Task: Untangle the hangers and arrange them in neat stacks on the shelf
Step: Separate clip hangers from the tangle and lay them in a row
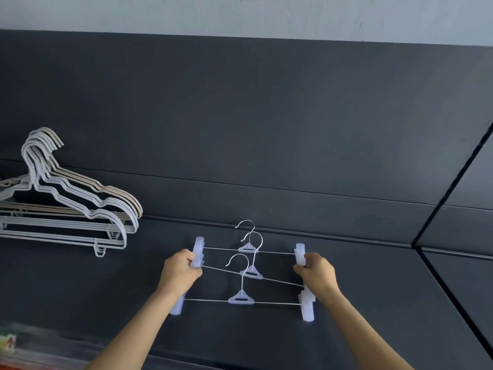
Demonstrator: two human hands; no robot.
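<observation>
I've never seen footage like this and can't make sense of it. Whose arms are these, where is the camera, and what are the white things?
There is no machine here: a person works with bare hands. The one picture comes from a wide-angle camera worn on their head, looking forward and down, so both arms reach in from the bottom edge.

The dark surface is the shelf. On it, in the middle, lie three clip hangers, each a thin bar with a metal hook and a pale plastic clip at either end, set one behind the other. The left hand grips the clips at their left ends, and the right hand grips those at the right.

Far left on the shelf lies a stack of white and beige hangers, their hooks lined up.
</observation>
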